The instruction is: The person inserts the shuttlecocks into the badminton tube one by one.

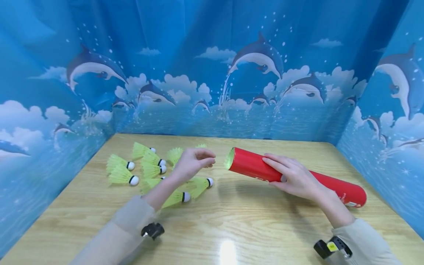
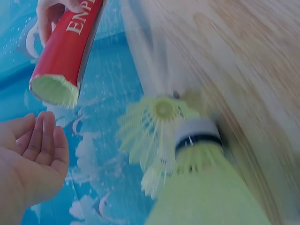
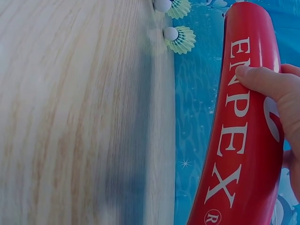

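Fingers of the right hand [image 1: 294,177] grip the red tube [image 1: 250,163] right of centre, long axis slanting down rightward; its open mouth [image 1: 230,159] faces the nearby left hand [image 1: 193,162], loosely bent, apparently empty; shuttlecocks [image 1: 120,175] lie centre-left.

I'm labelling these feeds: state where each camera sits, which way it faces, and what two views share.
Head: worn on the head, facing forward and down over the pale wooden table to the blue dolphin-print curtain; forearms, left hand and right hand show.
Left wrist: on that wrist, facing flared yellow-green shuttlecocks and the open end of the red cylindrical tube; both hands show, the right partly.
Right wrist: on that wrist, facing along the tube's white lettering; part of the right hand shows.
Shared: both wrist views catch the tube.
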Tool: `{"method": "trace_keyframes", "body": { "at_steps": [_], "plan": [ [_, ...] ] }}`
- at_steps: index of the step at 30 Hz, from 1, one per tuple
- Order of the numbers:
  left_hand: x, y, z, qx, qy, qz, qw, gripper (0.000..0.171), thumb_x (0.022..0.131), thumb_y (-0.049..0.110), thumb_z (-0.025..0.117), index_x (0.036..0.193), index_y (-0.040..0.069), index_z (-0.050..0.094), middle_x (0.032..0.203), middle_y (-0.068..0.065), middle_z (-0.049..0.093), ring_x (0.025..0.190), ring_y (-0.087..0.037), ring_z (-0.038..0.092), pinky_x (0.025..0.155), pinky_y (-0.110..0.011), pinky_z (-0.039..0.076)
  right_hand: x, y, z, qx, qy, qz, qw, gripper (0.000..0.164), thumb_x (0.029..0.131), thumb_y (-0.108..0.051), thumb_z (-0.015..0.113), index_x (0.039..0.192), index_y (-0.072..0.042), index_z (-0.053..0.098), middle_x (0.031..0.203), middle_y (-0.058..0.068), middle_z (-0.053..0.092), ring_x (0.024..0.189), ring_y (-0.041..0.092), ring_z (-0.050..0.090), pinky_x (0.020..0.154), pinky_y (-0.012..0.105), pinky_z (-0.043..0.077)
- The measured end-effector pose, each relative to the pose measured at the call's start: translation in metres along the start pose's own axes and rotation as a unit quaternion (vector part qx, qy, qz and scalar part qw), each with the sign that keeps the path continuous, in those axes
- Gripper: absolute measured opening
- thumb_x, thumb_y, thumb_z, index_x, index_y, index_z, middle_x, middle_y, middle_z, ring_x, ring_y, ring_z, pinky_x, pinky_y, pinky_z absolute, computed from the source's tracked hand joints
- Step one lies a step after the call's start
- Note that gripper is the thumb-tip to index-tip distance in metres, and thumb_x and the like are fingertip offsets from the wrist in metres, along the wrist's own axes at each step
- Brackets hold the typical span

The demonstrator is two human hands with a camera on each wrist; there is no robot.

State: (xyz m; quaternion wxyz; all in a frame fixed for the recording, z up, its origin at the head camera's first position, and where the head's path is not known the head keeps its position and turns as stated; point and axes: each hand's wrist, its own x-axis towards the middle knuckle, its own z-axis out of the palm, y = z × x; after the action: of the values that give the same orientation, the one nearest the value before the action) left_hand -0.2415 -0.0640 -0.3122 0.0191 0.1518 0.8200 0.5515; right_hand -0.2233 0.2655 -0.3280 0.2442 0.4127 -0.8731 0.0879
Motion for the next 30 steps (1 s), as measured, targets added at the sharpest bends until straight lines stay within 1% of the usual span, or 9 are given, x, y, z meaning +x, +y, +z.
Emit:
{"method": "trace_keyframes", "body": {
  "at_steps": [3, 8, 11, 14, 19, 22, 24, 28, 30],
  "plan": [
    [-0.006, -0.004, -0.014, 0.011, 0.003, -0.001, 0.9999, 0.018, 0.087, 0.013, 0.065, 0.103, 0.006, 0.069, 0.089, -0.006, 0.069, 0.081, -0.017, 0.064, 0.078, -0.035, 0.052, 0.001, -0.001, 0.0, 0.001, -0.004, 0.004, 1.0, 0.092, 0.056, -0.016, 0.089, 0.137, -0.012, 0.045, 0.132, 0.014, 0.047, 0.108, 0.03, 0.05, 0.07, 0.042, 0.053],
    [-0.015, -0.01, -0.037, 0.037, 0.006, -0.02, 0.9991, 0.022, 0.088, 0.018, 0.065, 0.106, 0.007, 0.068, 0.093, -0.006, 0.068, 0.086, -0.019, 0.063, 0.077, -0.036, 0.052, 0.002, -0.001, -0.001, 0.003, -0.013, 0.021, 1.0, 0.092, 0.056, -0.014, 0.089, 0.136, -0.012, 0.045, 0.13, 0.015, 0.049, 0.106, 0.031, 0.051, 0.071, 0.045, 0.053],
    [-0.022, -0.015, -0.05, 0.042, 0.008, -0.032, 0.9986, 0.025, 0.088, 0.019, 0.064, 0.11, 0.006, 0.065, 0.097, -0.009, 0.068, 0.09, -0.022, 0.062, 0.082, -0.04, 0.05, 0.003, -0.001, -0.001, 0.004, -0.018, 0.025, 1.0, 0.092, 0.056, -0.015, 0.089, 0.136, -0.012, 0.045, 0.129, 0.014, 0.049, 0.106, 0.031, 0.051, 0.071, 0.045, 0.053],
    [-0.029, -0.02, -0.062, 0.054, 0.017, -0.043, 0.9975, 0.027, 0.089, 0.021, 0.064, 0.111, 0.006, 0.065, 0.098, -0.01, 0.067, 0.09, -0.022, 0.062, 0.084, -0.044, 0.049, 0.004, -0.002, -0.001, 0.006, -0.019, 0.024, 1.0, 0.092, 0.055, -0.014, 0.089, 0.136, -0.012, 0.045, 0.128, 0.014, 0.049, 0.105, 0.031, 0.051, 0.071, 0.045, 0.053],
    [-0.041, -0.028, -0.081, 0.076, 0.027, -0.044, 0.9957, 0.029, 0.089, 0.021, 0.063, 0.111, 0.002, 0.064, 0.097, -0.011, 0.067, 0.089, -0.022, 0.062, 0.079, -0.04, 0.051, 0.005, -0.002, -0.001, 0.007, -0.019, 0.02, 1.0, 0.093, 0.054, -0.013, 0.09, 0.136, -0.012, 0.045, 0.128, 0.014, 0.05, 0.105, 0.031, 0.051, 0.071, 0.045, 0.053],
    [-0.049, -0.033, -0.091, 0.092, 0.028, -0.045, 0.9944, 0.03, 0.09, 0.021, 0.062, 0.111, 0.0, 0.064, 0.1, -0.012, 0.066, 0.091, -0.024, 0.062, 0.077, -0.037, 0.052, 0.005, -0.002, -0.001, 0.008, -0.018, 0.018, 1.0, 0.093, 0.053, -0.013, 0.09, 0.136, -0.012, 0.046, 0.127, 0.014, 0.05, 0.105, 0.031, 0.051, 0.071, 0.046, 0.052],
    [-0.054, -0.037, -0.096, 0.103, 0.027, -0.045, 0.9933, 0.03, 0.09, 0.021, 0.062, 0.111, -0.001, 0.064, 0.1, -0.013, 0.067, 0.091, -0.024, 0.063, 0.077, -0.038, 0.052, 0.005, -0.002, -0.001, 0.008, -0.017, 0.015, 1.0, 0.093, 0.053, -0.013, 0.09, 0.135, -0.012, 0.046, 0.127, 0.014, 0.05, 0.105, 0.031, 0.051, 0.072, 0.047, 0.052],
    [-0.062, -0.046, -0.105, 0.127, 0.022, -0.056, 0.9901, 0.03, 0.089, 0.021, 0.063, 0.109, -0.002, 0.065, 0.094, -0.011, 0.068, 0.083, -0.021, 0.062, 0.074, -0.04, 0.052, 0.004, -0.002, 0.0, 0.008, -0.018, 0.016, 1.0, 0.093, 0.053, -0.013, 0.09, 0.135, -0.011, 0.046, 0.127, 0.014, 0.051, 0.106, 0.03, 0.051, 0.073, 0.047, 0.052],
    [-0.066, -0.049, -0.107, 0.139, 0.013, -0.069, 0.9879, 0.029, 0.088, 0.02, 0.063, 0.107, -0.002, 0.065, 0.091, -0.01, 0.068, 0.078, -0.019, 0.061, 0.072, -0.04, 0.052, 0.004, -0.002, 0.0, 0.008, -0.019, 0.018, 1.0, 0.092, 0.054, -0.014, 0.09, 0.135, -0.011, 0.046, 0.127, 0.014, 0.051, 0.106, 0.03, 0.051, 0.072, 0.047, 0.052]
  ]
}}
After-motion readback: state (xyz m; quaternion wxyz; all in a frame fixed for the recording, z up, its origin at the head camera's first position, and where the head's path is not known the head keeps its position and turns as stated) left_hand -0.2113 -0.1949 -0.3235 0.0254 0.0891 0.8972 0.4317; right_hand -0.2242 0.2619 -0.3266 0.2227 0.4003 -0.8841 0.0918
